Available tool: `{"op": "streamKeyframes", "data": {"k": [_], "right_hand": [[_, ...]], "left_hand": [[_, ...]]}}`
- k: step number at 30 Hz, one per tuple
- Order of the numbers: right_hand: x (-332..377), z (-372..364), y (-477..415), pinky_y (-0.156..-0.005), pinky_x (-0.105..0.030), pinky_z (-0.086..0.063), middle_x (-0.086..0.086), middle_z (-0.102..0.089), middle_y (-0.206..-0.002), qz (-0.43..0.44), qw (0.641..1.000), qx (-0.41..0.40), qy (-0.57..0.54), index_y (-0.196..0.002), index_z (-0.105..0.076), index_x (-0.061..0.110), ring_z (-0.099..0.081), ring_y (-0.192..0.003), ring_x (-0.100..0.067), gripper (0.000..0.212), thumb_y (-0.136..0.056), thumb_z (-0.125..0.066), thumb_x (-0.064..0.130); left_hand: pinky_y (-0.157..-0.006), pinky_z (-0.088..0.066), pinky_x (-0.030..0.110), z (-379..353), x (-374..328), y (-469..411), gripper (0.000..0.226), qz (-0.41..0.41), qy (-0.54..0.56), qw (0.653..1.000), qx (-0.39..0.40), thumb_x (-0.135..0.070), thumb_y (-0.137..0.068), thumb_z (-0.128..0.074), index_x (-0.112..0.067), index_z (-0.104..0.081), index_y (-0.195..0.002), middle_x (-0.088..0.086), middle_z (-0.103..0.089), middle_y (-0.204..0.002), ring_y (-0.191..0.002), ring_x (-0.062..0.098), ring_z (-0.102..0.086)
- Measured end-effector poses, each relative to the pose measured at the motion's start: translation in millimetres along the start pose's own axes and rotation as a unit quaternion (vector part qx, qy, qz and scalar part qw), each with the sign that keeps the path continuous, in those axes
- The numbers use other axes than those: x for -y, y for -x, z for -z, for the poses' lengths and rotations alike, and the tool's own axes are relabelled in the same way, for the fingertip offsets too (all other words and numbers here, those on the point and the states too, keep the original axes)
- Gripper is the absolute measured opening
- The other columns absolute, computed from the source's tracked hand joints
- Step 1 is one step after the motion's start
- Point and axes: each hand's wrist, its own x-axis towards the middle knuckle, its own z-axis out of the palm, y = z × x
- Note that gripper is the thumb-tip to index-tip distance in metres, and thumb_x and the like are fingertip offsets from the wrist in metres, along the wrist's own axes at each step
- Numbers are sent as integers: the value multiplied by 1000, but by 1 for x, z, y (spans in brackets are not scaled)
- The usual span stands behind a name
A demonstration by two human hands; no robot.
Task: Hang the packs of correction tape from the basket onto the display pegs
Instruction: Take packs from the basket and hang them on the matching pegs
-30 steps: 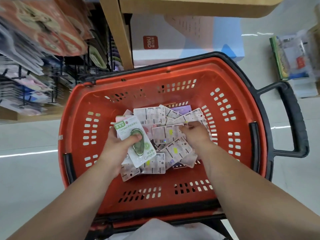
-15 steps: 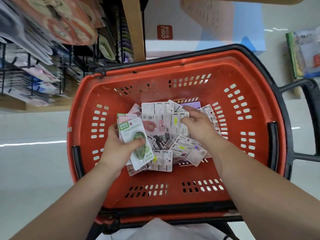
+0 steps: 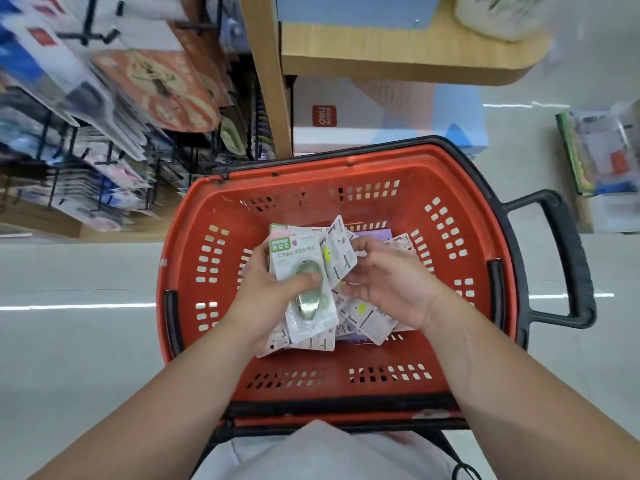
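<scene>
Fingers (image 3: 259, 263) of left hand (image 3: 266, 299) curled round stack of packs (image 3: 298, 261), thumb pressing green top pack. Right hand (image 3: 388, 282) pinches another pack (image 3: 341, 251) against stack. Loose packs (image 3: 367, 317) below in red basket (image 3: 346, 157).

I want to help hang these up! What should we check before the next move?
1. Left hand grips the green pack: ok.
2. Right hand holds a second pack: ok.
3. Second pack lined up with the green pack: not ok, it sits tilted.
4. Pegs have room: cannot tell, blurred.
5. Basket holds more loose packs: ok.
</scene>
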Motion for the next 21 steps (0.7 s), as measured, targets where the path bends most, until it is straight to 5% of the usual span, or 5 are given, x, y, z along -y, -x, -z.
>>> {"op": "streamKeyframes", "data": {"k": [4, 8, 13, 16, 21], "right_hand": [[-8, -1, 6, -76, -35, -39, 0, -74, -108, 27, 986, 5, 163, -134, -58, 21, -63, -94, -17, 47, -89, -70, 19], [-10, -9, 8, -87, -31, -42, 8, -69, -86, 41, 989, -6, 139, -112, -68, 15, -60, -79, -7, 25, -90, -70, 26], [-12, -17, 5, -66, -29, -43, 4, -61, -75, 52, 989, -44, 134, -96, -58, 14, -55, -61, -8, 32, -83, -81, 33], [-14, -17, 1, -64, -30, -46, -1, -63, -91, 75, 962, -162, 206, -113, -60, 23, -60, -66, -5, 39, -84, -81, 38], [-25, -26, 0, -73, -32, -54, -2, -68, -102, 130, 968, -109, 183, -129, -61, 36, -68, -91, -18, 35, -96, -71, 27]], "left_hand": [[-69, -62, 30, -5, -5, 9, 53, 12, 47, 998, 30, 4, -85, -79, -22, -59, -128, 4, -79, -114, -99, 21, -78], [-77, -64, 43, -6, -6, 12, 61, 14, 79, 995, 61, -9, -77, -80, -14, -60, -134, 14, -76, -121, -107, 34, -76], [-85, -63, 48, -4, -3, 11, 59, 3, 79, 995, 59, -9, -79, -81, -13, -60, -134, 13, -76, -121, -108, 33, -75], [-82, -63, 43, -3, -1, 7, 54, -3, 74, 997, -15, -3, -85, -82, -20, -58, -130, 3, -78, -116, -102, 23, -78], [-70, -63, 43, 3, 5, 0, 59, 23, 107, 992, -65, -16, -86, -84, -26, -52, -134, -1, -77, -117, -96, 19, -79]]}}
